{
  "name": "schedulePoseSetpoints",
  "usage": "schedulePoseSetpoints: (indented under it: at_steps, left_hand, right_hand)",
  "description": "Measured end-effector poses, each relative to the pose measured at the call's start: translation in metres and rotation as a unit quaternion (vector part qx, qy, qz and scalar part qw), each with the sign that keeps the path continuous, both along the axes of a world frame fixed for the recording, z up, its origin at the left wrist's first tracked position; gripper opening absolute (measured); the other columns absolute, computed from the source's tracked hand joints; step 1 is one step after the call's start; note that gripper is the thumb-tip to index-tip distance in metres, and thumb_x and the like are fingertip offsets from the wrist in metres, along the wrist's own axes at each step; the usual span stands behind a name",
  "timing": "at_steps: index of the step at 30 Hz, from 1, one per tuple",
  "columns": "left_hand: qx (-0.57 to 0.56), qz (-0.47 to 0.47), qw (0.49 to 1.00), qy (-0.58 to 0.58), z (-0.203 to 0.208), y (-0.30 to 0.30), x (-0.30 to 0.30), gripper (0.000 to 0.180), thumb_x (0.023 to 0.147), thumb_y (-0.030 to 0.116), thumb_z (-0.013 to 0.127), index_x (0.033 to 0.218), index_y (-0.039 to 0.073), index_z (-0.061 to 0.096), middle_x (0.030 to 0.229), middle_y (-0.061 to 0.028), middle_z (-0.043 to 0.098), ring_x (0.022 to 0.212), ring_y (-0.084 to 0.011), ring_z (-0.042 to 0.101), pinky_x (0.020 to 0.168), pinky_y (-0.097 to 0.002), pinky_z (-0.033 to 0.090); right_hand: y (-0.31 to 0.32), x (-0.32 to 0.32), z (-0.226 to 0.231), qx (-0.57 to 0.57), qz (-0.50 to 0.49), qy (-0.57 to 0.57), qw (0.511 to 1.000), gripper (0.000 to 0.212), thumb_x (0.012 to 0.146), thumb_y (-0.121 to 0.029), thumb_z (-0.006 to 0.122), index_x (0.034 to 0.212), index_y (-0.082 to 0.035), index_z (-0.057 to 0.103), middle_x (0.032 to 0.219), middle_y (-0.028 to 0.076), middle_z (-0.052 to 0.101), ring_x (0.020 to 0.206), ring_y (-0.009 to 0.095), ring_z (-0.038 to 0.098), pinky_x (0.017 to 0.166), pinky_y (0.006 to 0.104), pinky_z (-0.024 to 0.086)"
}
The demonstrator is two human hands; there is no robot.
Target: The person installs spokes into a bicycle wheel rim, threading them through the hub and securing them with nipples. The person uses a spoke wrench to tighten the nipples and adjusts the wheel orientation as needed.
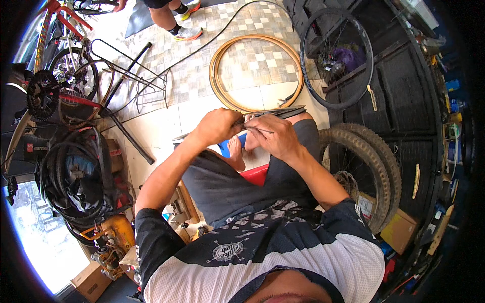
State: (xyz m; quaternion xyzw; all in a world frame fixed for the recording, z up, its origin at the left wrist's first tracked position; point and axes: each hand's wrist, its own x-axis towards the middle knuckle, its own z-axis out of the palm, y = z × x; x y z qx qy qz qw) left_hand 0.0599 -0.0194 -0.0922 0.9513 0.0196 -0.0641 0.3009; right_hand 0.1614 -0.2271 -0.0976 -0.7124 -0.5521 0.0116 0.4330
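Observation:
Close together above my knees, my left hand (220,125) and my right hand (275,133) are both closed. Between them runs a flat black rubber tube (289,112), which looks like a bicycle inner tube and trails over my right knee. My left fingers are curled round a dark part of it, mostly hidden by the fist. Thumb and forefinger of my right hand pinch at it, and a thin dark sliver shows along those fingers; its kind is unclear. Below the hands are my bare feet and a blue object (231,145) partly covered by a foot.
Tan-walled tyres (213,76) lie on the tiled floor ahead. A wheel (371,55) leans on black cabinets at right, above knobby tyres (381,156). Left are bikes, a black stand (164,83) and coiled tubes (50,177). Another person's legs (164,20) stand far off.

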Motion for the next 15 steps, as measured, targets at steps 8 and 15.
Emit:
schedulePoseSetpoints:
  at_steps: [8,15]
  left_hand:
    - [-0.291,-0.096,0.934,0.181,-0.069,0.052,0.036,0.034,0.092,0.007,0.072,0.126,0.002,0.074,0.107,-0.0086,0.079,0.096,-0.0153,0.07,0.086,-0.0335,0.057]
    - [-0.417,-0.126,0.888,0.149,-0.121,0.051,0.048,0.031,0.088,0.001,0.081,0.118,0.002,0.074,0.105,-0.0036,0.076,0.095,-0.0119,0.067,0.083,-0.0296,0.055]
  right_hand:
    - [0.001,-0.002,-0.009,0.007,-0.007,-0.016,1.0,0.017,0.087,-0.007,0.079,0.104,-0.008,0.076,0.099,0.01,0.077,0.091,0.031,0.075,0.079,0.0413,0.06]
    - [0.002,-0.003,-0.004,0.008,-0.013,0.018,1.0,0.022,0.083,-0.011,0.08,0.103,-0.008,0.072,0.095,0.011,0.073,0.089,0.031,0.073,0.078,0.0414,0.058]
